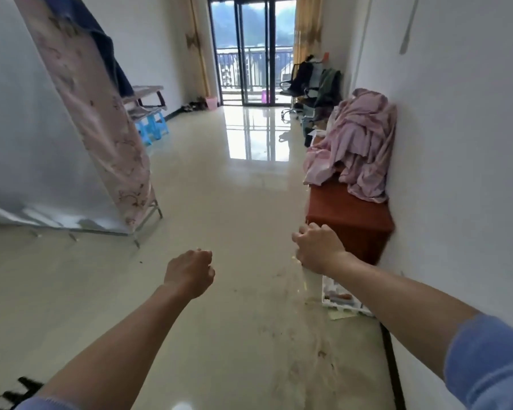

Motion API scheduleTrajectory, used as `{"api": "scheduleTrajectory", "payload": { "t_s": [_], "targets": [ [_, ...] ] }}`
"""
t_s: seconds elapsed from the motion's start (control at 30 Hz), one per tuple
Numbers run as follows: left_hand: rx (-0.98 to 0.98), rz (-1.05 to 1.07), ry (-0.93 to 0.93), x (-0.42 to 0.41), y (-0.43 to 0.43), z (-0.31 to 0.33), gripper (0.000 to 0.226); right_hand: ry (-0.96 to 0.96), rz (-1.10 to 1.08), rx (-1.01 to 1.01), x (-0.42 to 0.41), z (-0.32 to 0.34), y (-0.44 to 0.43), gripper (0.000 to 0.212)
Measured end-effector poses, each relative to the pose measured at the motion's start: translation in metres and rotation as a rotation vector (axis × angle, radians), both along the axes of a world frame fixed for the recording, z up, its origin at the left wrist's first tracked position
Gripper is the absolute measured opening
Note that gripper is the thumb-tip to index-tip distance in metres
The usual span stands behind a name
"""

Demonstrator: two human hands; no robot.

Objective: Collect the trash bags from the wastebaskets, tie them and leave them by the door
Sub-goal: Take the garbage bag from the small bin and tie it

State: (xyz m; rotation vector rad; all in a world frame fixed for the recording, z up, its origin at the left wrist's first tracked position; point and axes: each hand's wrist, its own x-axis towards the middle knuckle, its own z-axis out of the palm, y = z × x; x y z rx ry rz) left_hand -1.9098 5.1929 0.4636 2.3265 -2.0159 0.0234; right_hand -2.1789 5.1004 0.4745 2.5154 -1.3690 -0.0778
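Both hands out over the floor (219,202). Left hand (188,272) curled, holding nothing. Right hand (317,250) grip closed on a clear bag (307,278) hanging below it. Pink wastebasket (211,102) far off, beside the balcony door (251,48).

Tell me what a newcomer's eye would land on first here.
Two bare forearms reach forward, the left hand loosely curled over the glossy floor, the right hand near a red bench. Pink cloth is heaped on the bench by the right wall. Bright balcony doors close the far end.
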Motion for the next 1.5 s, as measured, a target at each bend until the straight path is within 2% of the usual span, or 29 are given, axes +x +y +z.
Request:
{"api": "scheduleTrajectory", "payload": {
  "t_s": [0.17, 0.37, 0.57, 0.9, 1.0, 1.1, 1.23, 1.5],
  "targets": [
    [0.021, 0.14, 0.009, 0.096, -0.075, -0.008, 0.022, -0.044, 0.121, 0.025, 0.112, -0.013, -0.099, 0.032],
    [0.034, 0.245, 0.025, 0.198, -0.166, 0.003, 0.022, -0.102, 0.237, 0.044, 0.236, 0.006, -0.207, 0.032],
    [0.036, 0.347, 0.022, 0.302, -0.23, -0.004, 0.021, -0.073, 0.378, 0.062, 0.366, -0.002, -0.314, 0.031],
    [0.069, 0.726, 0.025, 0.513, -0.323, -0.007, 0.024, -0.034, 0.732, 0.078, 0.647, -0.028, -0.476, 0.034],
    [0.07, 0.847, 0.037, 0.567, -0.318, 0.0, 0.024, 0.008, 0.826, 0.114, 0.735, -0.023, -0.49, 0.034],
    [0.091, 0.975, 0.039, 0.622, -0.3, -0.004, 0.024, 0.016, 1.012, 0.087, 0.825, -0.023, -0.481, 0.027],
    [0.149, 1.097, 0.057, 0.701, -0.278, -0.021, 0.022, 0.018, 1.166, 0.095, 0.935, -0.032, -0.466, 0.028],
    [0.117, 1.201, 0.062, 0.903, -0.29, -0.015, 0.025, 0.033, 1.23, 0.076, 1.159, -0.033, -0.469, 0.031]
  ]
}}
